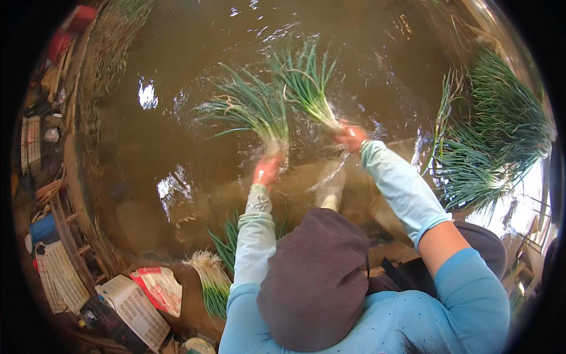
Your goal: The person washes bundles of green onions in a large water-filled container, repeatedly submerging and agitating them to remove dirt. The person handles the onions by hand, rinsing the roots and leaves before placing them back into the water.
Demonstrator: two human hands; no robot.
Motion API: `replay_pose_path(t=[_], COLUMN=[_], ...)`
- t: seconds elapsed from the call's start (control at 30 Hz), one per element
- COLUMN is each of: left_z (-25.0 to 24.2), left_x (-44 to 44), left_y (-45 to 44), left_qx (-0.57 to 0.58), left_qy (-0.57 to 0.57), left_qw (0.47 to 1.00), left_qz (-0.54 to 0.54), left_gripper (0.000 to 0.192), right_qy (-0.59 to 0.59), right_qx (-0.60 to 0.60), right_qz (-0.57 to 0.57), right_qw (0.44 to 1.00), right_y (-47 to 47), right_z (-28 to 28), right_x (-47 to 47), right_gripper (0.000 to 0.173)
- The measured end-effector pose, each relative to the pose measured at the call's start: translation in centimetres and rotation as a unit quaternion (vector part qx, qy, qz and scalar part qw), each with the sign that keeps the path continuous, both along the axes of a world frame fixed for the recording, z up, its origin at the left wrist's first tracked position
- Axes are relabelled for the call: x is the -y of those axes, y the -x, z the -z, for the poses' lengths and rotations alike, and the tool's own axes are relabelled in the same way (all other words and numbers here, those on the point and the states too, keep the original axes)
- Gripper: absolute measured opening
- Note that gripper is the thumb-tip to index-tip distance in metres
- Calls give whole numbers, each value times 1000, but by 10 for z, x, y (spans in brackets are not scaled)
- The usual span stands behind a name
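Note:
My left hand (267, 170), in a wet orange-red glove, grips a bunch of green onions (261, 113) by its pale root end. The leaves fan out away from me across the murky brown water (212, 155). To its right, my right hand (352, 136) wears a similar glove and is closed around the base of a second green onion bunch (309, 86). Splashes and ripples surround both bunches, and the gloves are slightly blurred. The fingers' exact placement is hard to make out.
Several green onion bunches (504, 115) are heaped at the right edge. Another bunch (210, 274) with whitish roots lies near my left arm. Plastic crates (137, 309), a red-and-white sack (159, 287) and a blue container (43, 229) stand beyond the left rim. My dark-clothed knee (314, 278) rises in front.

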State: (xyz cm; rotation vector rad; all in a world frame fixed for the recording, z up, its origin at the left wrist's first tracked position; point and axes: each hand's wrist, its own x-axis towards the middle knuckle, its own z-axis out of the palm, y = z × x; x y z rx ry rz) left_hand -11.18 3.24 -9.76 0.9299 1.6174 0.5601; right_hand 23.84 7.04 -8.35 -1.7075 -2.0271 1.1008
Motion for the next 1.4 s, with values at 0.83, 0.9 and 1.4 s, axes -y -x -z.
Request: replay_pose_path(t=[0.83, 0.9, 1.4], left_z=[-387, -341, -51], left_x=[-85, -79, 28], left_y=[-49, -67, -98], left_qx=[78, 133, 367], left_qy=[-310, -275, 291], left_qw=[947, 952, 882], left_qz=[23, 15, -51], left_gripper=[36, 40, 25], right_qy=[33, 170, 161], right_qx=[14, 70, 217], right_qz=[242, 267, -232], right_qw=[970, 946, 934], right_y=[-326, -342, -146], right_z=[-386, -363, -148], right_x=[78, 118, 68], right_gripper=[51, 51, 23])
